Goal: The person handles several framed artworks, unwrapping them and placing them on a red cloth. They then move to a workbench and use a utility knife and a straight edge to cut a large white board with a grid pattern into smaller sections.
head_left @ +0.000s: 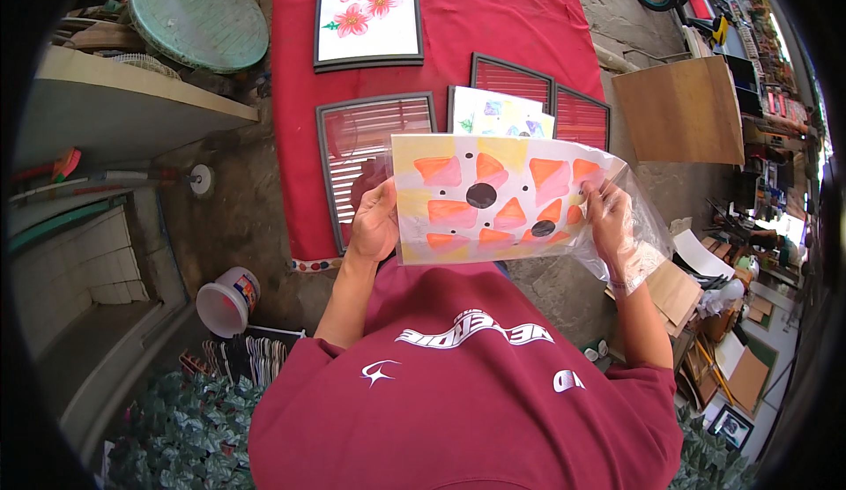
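I hold up a painted sheet with orange and pink shapes, yellow patches and black dots. A clear plastic sleeve surrounds it and bunches loosely past its right end. My left hand is closed on the sheet's left edge, through the plastic. At the right edge, my right hand pinches the sheet, with plastic draped about the fingers and wrist; whether the hand is inside the sleeve I cannot tell. Just beyond, other painted sheets lie partly hidden on the table.
A red cloth covers the table. On it lie a framed flower picture, a glass-fronted frame and two dark frames. A white bucket stands left; a brown board is at right.
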Motion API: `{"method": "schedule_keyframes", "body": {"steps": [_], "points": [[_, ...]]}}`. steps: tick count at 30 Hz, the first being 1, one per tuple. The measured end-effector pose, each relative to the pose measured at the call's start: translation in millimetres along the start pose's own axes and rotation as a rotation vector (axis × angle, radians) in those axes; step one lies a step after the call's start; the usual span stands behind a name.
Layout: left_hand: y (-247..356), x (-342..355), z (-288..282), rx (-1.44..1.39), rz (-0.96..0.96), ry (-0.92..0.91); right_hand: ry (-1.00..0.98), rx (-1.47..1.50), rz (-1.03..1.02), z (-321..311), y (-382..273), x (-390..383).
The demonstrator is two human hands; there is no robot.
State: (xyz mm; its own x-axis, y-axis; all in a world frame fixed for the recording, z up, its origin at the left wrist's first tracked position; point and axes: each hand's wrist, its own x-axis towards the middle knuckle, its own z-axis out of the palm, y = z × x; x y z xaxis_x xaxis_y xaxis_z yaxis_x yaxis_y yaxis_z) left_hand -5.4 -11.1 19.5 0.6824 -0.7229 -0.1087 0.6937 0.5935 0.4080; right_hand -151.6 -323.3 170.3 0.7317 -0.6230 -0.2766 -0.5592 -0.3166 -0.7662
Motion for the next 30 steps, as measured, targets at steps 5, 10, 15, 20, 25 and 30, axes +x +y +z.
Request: {"method": "schedule_keyframes", "body": {"steps": [5,10,15,20,25,30], "points": [[-1,0,1,0.003,-0.028,0.016,0.008,-0.014,0.033,1,-10,-3],[-3,-3,-5,0.128,-0.091,0.086,-0.004,-0.115,0.027,-2,10,1],[-4,-10,-29,0.46,-0.214,0.304,-0.121,0.476,0.235,22,55,25],[-11,-38,-54,0.582,0.032,0.473,-0.362,0.504,0.429,45,83,7],[0,-55,-50,0.625,-0.02,0.537,-0.42,0.341,0.395,58,97,0],[45,-49,-36,0.73,-0.019,0.847,-0.134,0.348,0.451,43,88,16]]}}
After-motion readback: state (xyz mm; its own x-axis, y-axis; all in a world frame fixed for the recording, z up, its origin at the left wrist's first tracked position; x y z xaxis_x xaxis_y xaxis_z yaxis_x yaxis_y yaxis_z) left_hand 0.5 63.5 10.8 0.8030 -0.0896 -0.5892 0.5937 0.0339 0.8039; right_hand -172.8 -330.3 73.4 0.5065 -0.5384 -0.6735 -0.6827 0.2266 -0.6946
